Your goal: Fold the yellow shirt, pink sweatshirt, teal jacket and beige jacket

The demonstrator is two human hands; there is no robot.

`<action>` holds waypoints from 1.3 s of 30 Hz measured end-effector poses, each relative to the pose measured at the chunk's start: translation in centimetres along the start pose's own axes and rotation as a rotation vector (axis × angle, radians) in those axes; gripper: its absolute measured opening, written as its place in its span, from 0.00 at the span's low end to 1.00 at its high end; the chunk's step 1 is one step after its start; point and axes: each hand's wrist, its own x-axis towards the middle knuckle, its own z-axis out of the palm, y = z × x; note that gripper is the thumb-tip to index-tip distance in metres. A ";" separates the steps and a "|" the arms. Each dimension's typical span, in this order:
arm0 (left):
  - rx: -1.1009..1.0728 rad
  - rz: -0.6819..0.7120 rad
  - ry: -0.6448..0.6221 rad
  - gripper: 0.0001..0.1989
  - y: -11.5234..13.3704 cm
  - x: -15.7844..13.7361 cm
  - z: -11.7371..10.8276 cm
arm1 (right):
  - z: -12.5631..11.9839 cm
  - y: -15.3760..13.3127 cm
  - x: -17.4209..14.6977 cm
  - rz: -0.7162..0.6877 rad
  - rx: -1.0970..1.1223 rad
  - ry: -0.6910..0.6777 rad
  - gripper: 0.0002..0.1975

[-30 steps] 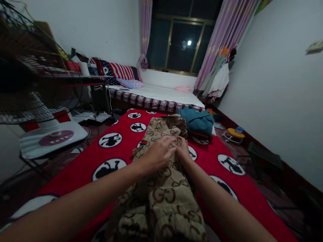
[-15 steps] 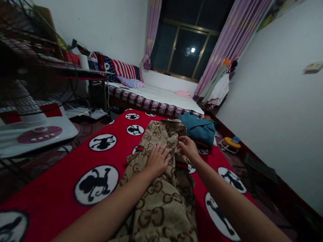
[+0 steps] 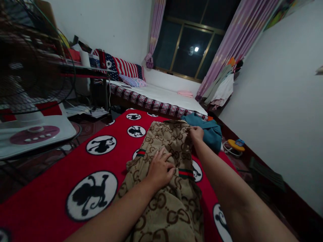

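Observation:
A tan jacket (image 3: 161, 201) with a brown letter pattern and red-green stripe bands lies lengthwise in front of me, its collar end pointing away. My left hand (image 3: 161, 169) rests flat on the middle of it, fingers a little spread. At the far right edge, my right hand (image 3: 197, 134) pinches the jacket's cloth between thumb and fingers. Just behind that hand sits a folded teal garment (image 3: 210, 132), partly covered by it. Under everything is a red blanket (image 3: 83, 161) printed with white circles and black monkey figures.
On the left stand a fan (image 3: 30, 74), its white base (image 3: 58, 127) and a cluttered desk (image 3: 101, 75). A white-topped bed (image 3: 161, 90) lies beneath the window. To the right are a yellow stool (image 3: 236, 145), a dark low stool (image 3: 267, 171) and hanging clothes (image 3: 223, 89).
My right hand has moved outward to the right and closed on the jacket's edge. The jacket's right side is now spread wider and flatter. My left hand stays on the cloth.

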 end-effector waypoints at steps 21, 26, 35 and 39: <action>-0.158 -0.124 0.183 0.24 -1.6 0.8 0.2 | 4.0 0.0 -10.1 -0.314 -0.280 -0.517 0.27; -0.272 -0.118 0.186 0.28 -1.9 0.8 -0.3 | 1.2 0.6 -14.6 -0.438 -0.233 -0.520 0.27; -0.300 0.255 -0.485 0.22 -2.6 -3.3 -7.2 | -8.0 5.9 -23.2 -0.807 0.184 -0.516 0.32; -0.199 0.281 -0.681 0.35 -3.4 -7.3 -12.9 | -12.4 7.2 -26.3 -0.951 0.155 -0.683 0.41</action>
